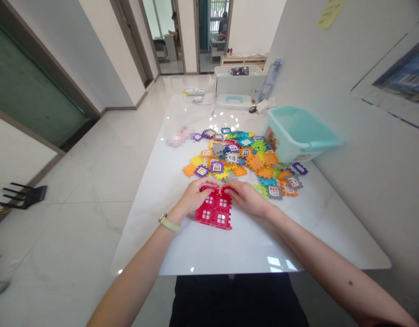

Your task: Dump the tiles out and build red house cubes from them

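Head view: The left hand (197, 193) grips the upper left of the red window-tile panel (215, 209), thumb on its face; the right hand (246, 196) pinches the upper right corner. The panel is at the near part of the white table (243, 250), short of the interlocking-tile pile (255, 162). Support both sides evenly; apply pressure close to the joints. Uneven force could separate tiles.

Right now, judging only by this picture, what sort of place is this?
Probably an office-like room, though a home is possible: a glossy white table stands on a shiny tiled floor, and through a far doorway a person is visible in another room.
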Demonstrator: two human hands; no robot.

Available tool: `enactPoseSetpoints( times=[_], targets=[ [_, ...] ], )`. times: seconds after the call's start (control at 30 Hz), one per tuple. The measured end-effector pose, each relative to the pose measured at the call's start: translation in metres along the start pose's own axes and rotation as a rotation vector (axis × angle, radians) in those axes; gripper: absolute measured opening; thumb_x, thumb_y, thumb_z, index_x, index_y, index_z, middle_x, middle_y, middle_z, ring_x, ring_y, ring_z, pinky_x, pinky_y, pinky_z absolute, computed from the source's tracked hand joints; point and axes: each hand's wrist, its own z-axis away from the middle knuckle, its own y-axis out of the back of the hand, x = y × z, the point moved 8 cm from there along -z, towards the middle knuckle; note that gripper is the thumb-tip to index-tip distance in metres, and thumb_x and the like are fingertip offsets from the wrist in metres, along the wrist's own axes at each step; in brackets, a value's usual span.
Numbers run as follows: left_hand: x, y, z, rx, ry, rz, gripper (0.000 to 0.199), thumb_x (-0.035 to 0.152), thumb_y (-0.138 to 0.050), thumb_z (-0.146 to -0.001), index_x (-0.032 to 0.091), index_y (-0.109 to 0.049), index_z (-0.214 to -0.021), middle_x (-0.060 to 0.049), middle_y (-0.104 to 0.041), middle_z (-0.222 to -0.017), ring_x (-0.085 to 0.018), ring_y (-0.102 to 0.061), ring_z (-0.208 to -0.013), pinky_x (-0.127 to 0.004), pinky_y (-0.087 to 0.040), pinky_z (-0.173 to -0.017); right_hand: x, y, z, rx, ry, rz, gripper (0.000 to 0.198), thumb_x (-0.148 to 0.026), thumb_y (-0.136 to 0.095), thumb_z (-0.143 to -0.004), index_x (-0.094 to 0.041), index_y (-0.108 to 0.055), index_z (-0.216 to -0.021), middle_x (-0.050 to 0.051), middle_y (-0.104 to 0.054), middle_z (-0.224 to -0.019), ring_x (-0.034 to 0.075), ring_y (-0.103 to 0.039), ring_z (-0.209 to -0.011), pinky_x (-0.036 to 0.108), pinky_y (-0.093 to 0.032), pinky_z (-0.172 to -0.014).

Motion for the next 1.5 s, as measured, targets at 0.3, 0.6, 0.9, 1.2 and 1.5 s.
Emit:
enactPoseSetpoints(
  times=[0.3, 0.6, 0.9, 1.2, 1.5],
  targets=[
    [-0.002, 0.0, 0.001, 0.004, 0.018, -0.004, 0.023, 0.012, -0.052, -0.082, 0.015, -0.065, -0.101, -0.005, -0.071, -0.1, -0.018, -0.066, -0.093, -0.032, -0.052, -0.086, 0.001, 0.002, 0.0, 0.061, -0.014, -0.002, 0.02, -0.027, -0.036, -0.1, -0.021, -0.054, -0.097, 0.006, -0.062, -0.09, 0.018, -0.058, -0.082, 0.029, -0.043, -0.074],
    [-0.003, 0.001, 0.0, 0.007, -0.04, -0.03, 0.024, 0.011, -0.052, -0.082, 0.016, -0.067, -0.1, -0.005, -0.071, -0.098, -0.02, -0.066, -0.098, -0.036, -0.049, -0.095, 0.005, -0.01, -0.001, 0.051, -0.026, 0.043, 0.018, -0.027, -0.036, -0.1, -0.021, -0.053, -0.095, 0.005, -0.062, -0.087, 0.018, -0.058, -0.078, 0.027, -0.042, -0.069],
    [-0.002, -0.001, 0.0, 0.008, -0.052, -0.034, 0.025, 0.009, -0.052, -0.083, 0.016, -0.067, -0.102, -0.006, -0.072, -0.104, -0.019, -0.066, -0.098, -0.034, -0.049, -0.095, 0.004, -0.009, -0.004, 0.063, -0.065, 0.024, 0.02, -0.028, -0.034, -0.1, -0.022, -0.051, -0.093, 0.005, -0.063, -0.085, 0.018, -0.058, -0.076, 0.028, -0.041, -0.068],
    [0.001, -0.001, 0.002, 0.014, -0.067, -0.073, 0.027, 0.009, -0.051, -0.085, 0.016, -0.068, -0.105, -0.006, -0.071, -0.108, -0.02, -0.065, -0.103, -0.035, -0.048, -0.097, -0.009, -0.009, -0.002, -0.113, -0.05, 0.095, 0.022, -0.013, -0.05, -0.076, -0.021, -0.046, -0.097, 0.003, -0.061, -0.082, 0.019, -0.055, -0.071, 0.027, -0.037, -0.061],
    [0.003, -0.005, 0.003, -0.038, -0.091, -0.071, 0.031, 0.008, -0.047, -0.085, 0.016, -0.069, -0.107, -0.005, -0.071, -0.109, -0.02, -0.063, -0.108, -0.035, -0.047, -0.1, -0.013, -0.013, -0.004, -0.166, -0.035, 0.222, 0.013, -0.01, -0.044, -0.081, -0.021, -0.045, -0.089, 0.007, -0.061, -0.085, 0.02, -0.058, -0.074, 0.028, -0.037, -0.063]
  ],
)
